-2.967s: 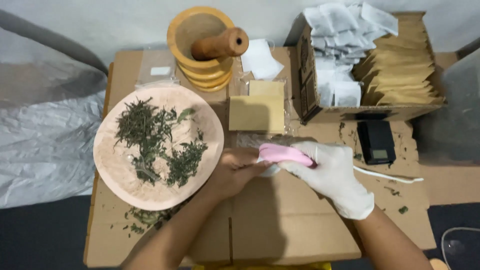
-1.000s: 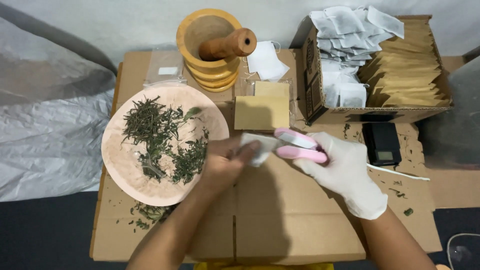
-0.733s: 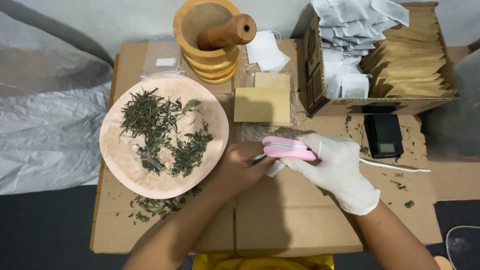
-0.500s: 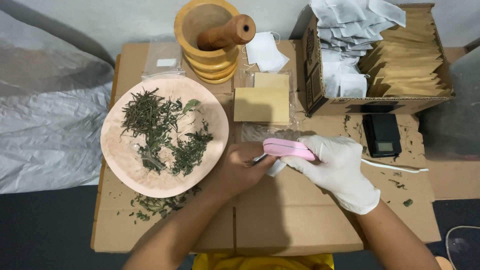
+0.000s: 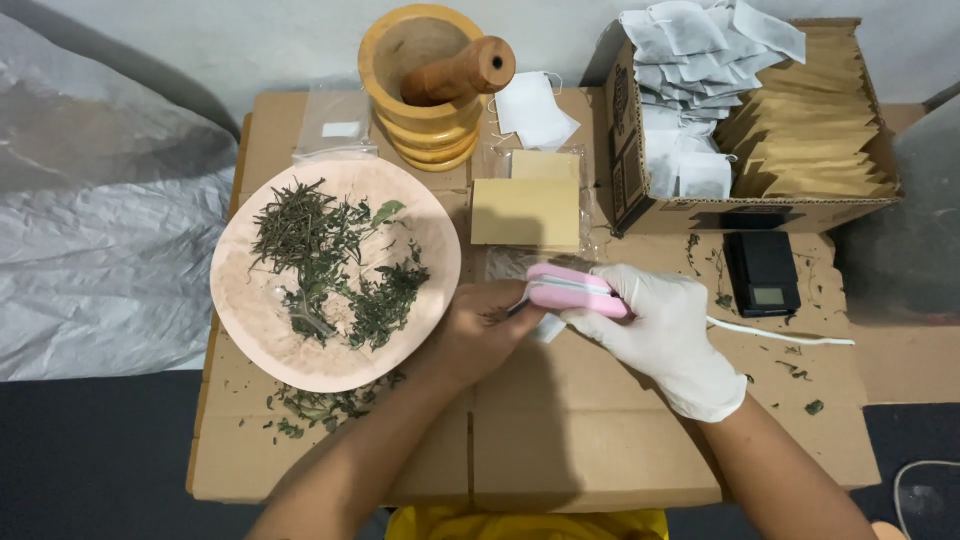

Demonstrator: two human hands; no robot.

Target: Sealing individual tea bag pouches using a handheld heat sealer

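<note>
Flattened brown cardboard [image 5: 600, 440] covers the workspace; a small pink handheld sealer [image 5: 575, 292] is gripped by the white-gloved right hand [image 5: 665, 335], while a small white paper sachet [image 5: 547, 327] is pinched by the bare left hand [image 5: 480, 335].

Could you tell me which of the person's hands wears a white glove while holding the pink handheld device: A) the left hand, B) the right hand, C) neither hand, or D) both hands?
B: the right hand is gloved in white and grips the pink device, while the left hand beside it is bare.

I count one bowl [image 5: 250, 310] of herbs, one mortar [image 5: 425, 95], one pestle [image 5: 460, 72], one box [image 5: 625, 150], one scale [image 5: 762, 272] and one pink sealer [image 5: 575, 290].
</note>
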